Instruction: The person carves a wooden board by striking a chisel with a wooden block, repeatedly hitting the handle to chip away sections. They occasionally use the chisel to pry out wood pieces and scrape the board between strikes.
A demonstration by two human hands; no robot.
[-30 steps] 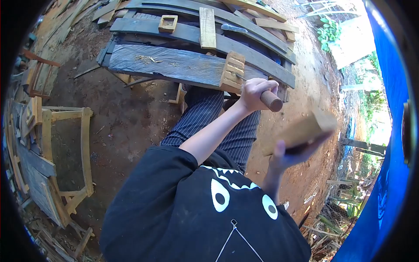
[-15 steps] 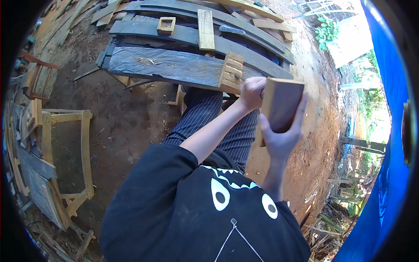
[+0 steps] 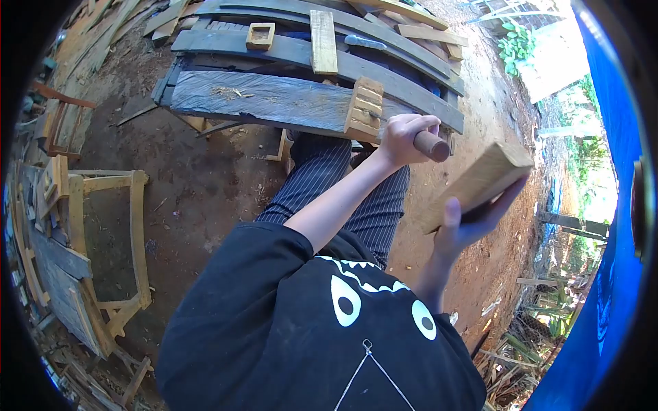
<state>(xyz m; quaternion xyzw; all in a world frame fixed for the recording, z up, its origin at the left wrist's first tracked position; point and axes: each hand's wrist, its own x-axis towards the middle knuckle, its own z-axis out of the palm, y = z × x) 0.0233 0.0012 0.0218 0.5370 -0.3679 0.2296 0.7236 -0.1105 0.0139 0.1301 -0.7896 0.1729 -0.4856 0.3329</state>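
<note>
My left hand (image 3: 406, 140) is wrapped round the brown round handle of a chisel (image 3: 432, 146). The chisel's tip end points at a notched wooden block (image 3: 364, 109) lying across the bench's front plank; my fist hides part of the blade. In my right hand (image 3: 466, 229) is a thick rectangular wooden block (image 3: 480, 179), tilted and held apart from the chisel handle, to its right. Wood shavings (image 3: 229, 92) lie on the plank to the left of the notched piece.
The slatted bench (image 3: 274, 96) carries a small hollowed block (image 3: 260, 36), a flat board (image 3: 323, 42) and a clear-looking tool handle (image 3: 364, 42). A wooden frame (image 3: 137, 236) stands at the left on the dirt floor. A blue tarp (image 3: 603, 294) hangs at the right.
My right hand has swung the wooden block away to the right and tilted it, uncovering the chisel handle's end. My left hand has stayed nearly in place.
</note>
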